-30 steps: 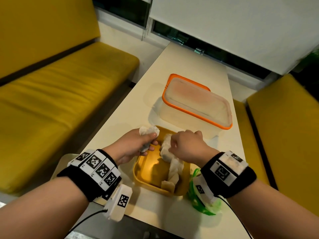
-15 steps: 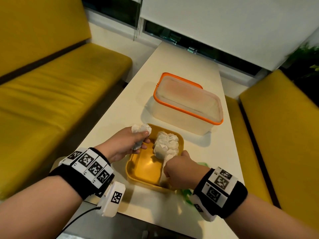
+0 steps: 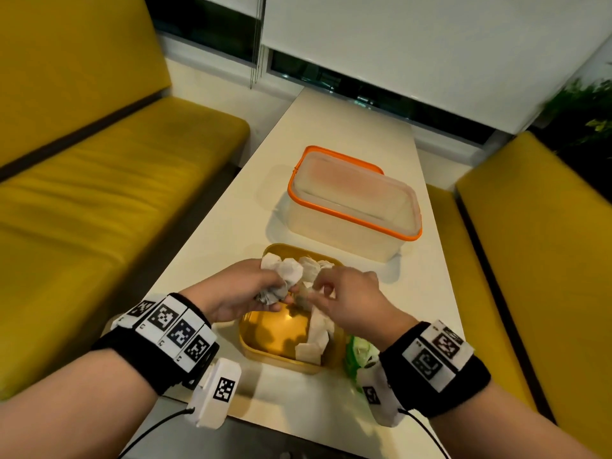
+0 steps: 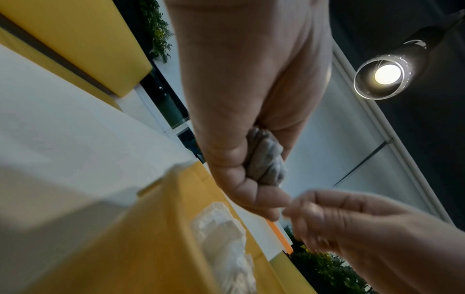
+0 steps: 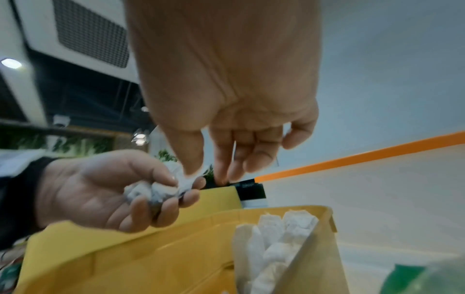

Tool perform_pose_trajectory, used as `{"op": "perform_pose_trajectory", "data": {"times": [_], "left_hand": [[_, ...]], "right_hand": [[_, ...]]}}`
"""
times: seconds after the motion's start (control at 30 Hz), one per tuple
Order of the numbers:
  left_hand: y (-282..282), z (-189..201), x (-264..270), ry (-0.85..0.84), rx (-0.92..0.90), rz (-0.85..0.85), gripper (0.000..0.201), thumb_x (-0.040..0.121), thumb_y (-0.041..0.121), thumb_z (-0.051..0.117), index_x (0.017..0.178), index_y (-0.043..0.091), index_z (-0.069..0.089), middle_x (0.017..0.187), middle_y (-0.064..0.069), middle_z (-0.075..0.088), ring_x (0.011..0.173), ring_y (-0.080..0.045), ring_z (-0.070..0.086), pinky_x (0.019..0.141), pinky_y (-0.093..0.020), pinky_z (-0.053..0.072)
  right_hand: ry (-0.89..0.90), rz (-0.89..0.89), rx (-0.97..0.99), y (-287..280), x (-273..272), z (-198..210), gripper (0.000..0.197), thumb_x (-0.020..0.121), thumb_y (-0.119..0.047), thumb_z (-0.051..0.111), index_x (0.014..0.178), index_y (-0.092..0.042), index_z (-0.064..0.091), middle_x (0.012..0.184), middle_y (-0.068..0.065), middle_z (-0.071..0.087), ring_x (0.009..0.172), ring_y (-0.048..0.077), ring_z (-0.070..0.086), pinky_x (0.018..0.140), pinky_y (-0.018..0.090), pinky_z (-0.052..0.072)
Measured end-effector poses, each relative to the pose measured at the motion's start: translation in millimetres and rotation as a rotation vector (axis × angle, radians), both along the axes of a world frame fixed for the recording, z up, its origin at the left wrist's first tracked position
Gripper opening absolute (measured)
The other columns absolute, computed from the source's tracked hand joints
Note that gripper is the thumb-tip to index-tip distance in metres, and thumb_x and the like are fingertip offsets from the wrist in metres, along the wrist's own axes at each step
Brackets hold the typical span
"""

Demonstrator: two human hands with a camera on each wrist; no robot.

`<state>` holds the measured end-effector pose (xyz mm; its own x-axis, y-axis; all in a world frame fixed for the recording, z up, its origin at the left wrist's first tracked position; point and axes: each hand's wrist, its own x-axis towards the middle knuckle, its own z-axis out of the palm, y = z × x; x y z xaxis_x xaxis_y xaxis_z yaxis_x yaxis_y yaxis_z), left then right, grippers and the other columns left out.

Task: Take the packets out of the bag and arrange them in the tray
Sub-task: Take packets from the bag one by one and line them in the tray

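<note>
Left hand [image 3: 245, 289] clutches a bunch of packets [image 3: 281, 279] over the yellow tray [image 3: 265, 346]; right hand [image 3: 347, 298] pinches one from it. Better draw it free slowly, then lay it beside the row below, the green bag [image 3: 359, 351] under that wrist.

tray [image 3: 251, 339] on the table [image 3: 331, 134] just before me | lidded box [image 3: 351, 207] behind it | packets [image 3: 316, 332] in a row along the tray's right side | bag [image 3: 359, 352] right of the tray, under my right wrist | my left hand [image 3: 238, 293] and right hand [image 3: 351, 299] meet above the tray | benches [image 3: 99, 193] flank the table
</note>
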<state>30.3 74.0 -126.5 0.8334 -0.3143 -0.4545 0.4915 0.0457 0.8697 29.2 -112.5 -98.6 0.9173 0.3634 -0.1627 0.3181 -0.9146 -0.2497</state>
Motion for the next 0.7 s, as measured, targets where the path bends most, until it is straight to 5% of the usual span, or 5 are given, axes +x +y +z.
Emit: {"op": "perform_pose_trajectory", "data": {"times": [0.1,0.27,0.33,0.5,0.7], "left_hand": [[-9.6,-0.3,-2.7,-0.025,-0.016,-0.056,0.017,0.095,0.006,0.049,0.107,0.009,0.061,0.085,-0.006,0.073,0.079,-0.016,0.07,0.066,-0.026,0.056],[-19.0,-3.9,-2.0,-0.048,0.021,-0.056,0.022,0.094,0.008,0.053,0.114,0.001,0.06,0.09,-0.012,0.07,0.077,-0.018,0.069,0.063,-0.026,0.054],[-16.6,-5.4,0.3,-0.033,0.044,0.032,0.022,0.093,0.011,0.056,0.113,0.003,0.061,0.096,-0.016,0.07,0.083,-0.021,0.069,0.066,-0.027,0.055],[-9.6,-0.9,5.2,0.027,0.023,0.243,0.011,0.097,0.011,0.047,0.106,0.011,0.052,0.106,-0.024,0.065,0.08,-0.024,0.066,0.064,-0.027,0.058],[-5.7,-3.8,2.0,0.101,-0.02,0.229,0.027,0.092,0.006,0.045,0.116,-0.005,0.049,0.107,-0.026,0.065,0.083,-0.03,0.067,0.073,-0.035,0.059]], "right_hand": [[0.002,-0.118,0.346,0.3,2.0,5.4,0.034,0.086,-0.045,0.061,0.115,-0.026,0.06,0.096,-0.011,0.059,0.088,0.01,0.056,0.081,0.026,0.045],[-0.047,-0.104,0.436,4.1,11.3,4.0,0.004,0.084,-0.017,0.067,0.086,-0.016,0.069,0.078,-0.006,0.062,0.072,0.008,0.055,0.062,0.013,0.04],[-0.057,-0.095,0.42,2.1,17.9,5.8,0.003,0.083,-0.015,0.066,0.083,-0.017,0.068,0.076,-0.006,0.061,0.07,0.007,0.054,0.06,0.01,0.039],[0.011,-0.032,0.165,2.4,32.9,-1.2,0.01,0.085,-0.018,0.061,0.078,-0.025,0.062,0.079,-0.006,0.059,0.082,0.017,0.057,0.069,0.027,0.045],[0.092,0.06,-0.077,15.3,41.3,-22.9,0.006,0.085,-0.024,0.06,0.087,-0.028,0.065,0.093,-0.007,0.064,0.094,0.019,0.058,0.081,0.031,0.043]]}}
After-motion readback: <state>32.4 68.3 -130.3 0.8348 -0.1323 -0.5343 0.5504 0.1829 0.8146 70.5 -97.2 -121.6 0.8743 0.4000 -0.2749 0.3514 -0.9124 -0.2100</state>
